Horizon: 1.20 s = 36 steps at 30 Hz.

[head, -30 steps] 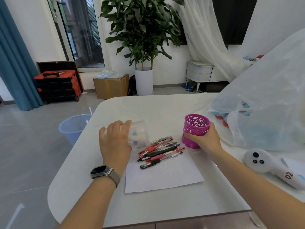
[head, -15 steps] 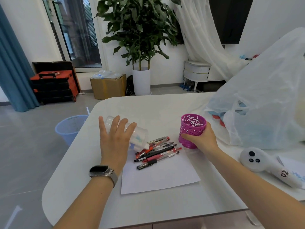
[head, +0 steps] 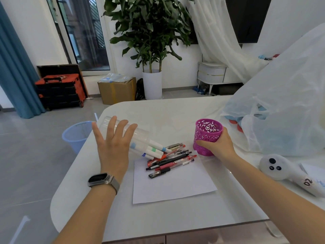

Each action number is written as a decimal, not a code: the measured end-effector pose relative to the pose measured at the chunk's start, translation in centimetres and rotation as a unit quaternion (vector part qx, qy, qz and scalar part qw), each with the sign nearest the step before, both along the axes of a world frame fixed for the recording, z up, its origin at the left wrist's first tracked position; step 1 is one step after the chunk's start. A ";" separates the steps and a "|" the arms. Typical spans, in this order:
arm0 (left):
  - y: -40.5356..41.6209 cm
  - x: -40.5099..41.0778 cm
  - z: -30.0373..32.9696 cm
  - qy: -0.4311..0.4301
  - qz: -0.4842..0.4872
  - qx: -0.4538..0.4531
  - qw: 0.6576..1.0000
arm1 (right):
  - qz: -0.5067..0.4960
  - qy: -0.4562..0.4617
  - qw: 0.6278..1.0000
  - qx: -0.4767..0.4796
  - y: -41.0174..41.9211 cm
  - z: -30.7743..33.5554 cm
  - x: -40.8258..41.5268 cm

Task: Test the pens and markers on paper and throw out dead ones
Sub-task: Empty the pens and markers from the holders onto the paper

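Sideways, clear cup [head: 139,136], mouth rightward.

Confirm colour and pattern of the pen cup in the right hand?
Magenta cup with a cut-out lattice pattern; head view.

Pen cup [head: 207,136] was magenta with cut-out lace pattern. Paper sheet [head: 173,185] was plain white. Pens [head: 171,160] showed red and black barrels. Markers [head: 154,149] were white with blue and possibly green bands. Wastebasket [head: 76,133] was pale blue.
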<state>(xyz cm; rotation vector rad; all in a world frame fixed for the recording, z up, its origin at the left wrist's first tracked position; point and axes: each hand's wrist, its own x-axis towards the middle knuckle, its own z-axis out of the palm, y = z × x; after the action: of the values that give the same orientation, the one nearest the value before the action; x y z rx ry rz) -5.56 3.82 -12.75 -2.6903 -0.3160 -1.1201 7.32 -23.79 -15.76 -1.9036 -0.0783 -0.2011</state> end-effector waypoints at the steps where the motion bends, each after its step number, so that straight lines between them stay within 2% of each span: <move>1: 0.2 -0.1 0.0 -0.005 0.007 -0.001 1.000 | 0.001 0.000 1.000 0.002 0.0 0.0 0.0; 5: 1.1 -0.3 0.1 -0.015 0.039 -0.021 0.999 | 0.007 0.001 1.000 0.005 -0.1 0.1 -0.2; 12: 2.9 -1.0 -1.4 0.062 0.058 -0.069 0.994 | 0.008 0.001 1.000 -0.009 -0.2 0.0 0.0; 17: 3.6 -0.6 -1.0 -0.003 -0.004 0.022 1.000 | -0.003 0.005 1.000 -0.016 0.1 0.0 0.0; 20: 4.1 -0.5 -0.3 -0.045 -0.006 0.026 0.999 | -0.006 0.000 1.000 -0.013 0.0 0.0 0.0; 23: 4.9 -0.8 0.6 -0.045 -0.004 0.026 0.999 | -0.019 -0.002 1.000 -0.003 -0.2 -0.1 0.1; 26: 5.6 -1.4 0.7 -0.013 0.033 -0.010 0.999 | -0.039 -0.003 0.999 0.018 -0.6 0.0 0.4; 32: 7.1 -2.7 -0.5 0.051 0.141 -0.154 0.977 | -0.045 -0.007 0.999 0.025 -1.0 -0.3 0.7; 36: 7.3 -2.9 -0.8 0.073 0.158 -0.184 0.967 | -0.039 -0.005 0.999 0.022 -0.8 -0.3 0.8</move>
<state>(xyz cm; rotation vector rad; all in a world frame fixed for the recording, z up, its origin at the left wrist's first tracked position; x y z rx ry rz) -8.43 11.09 -13.54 -2.8653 -0.9739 -0.8320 8.16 -24.56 -16.08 -1.8643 -0.0063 -0.2620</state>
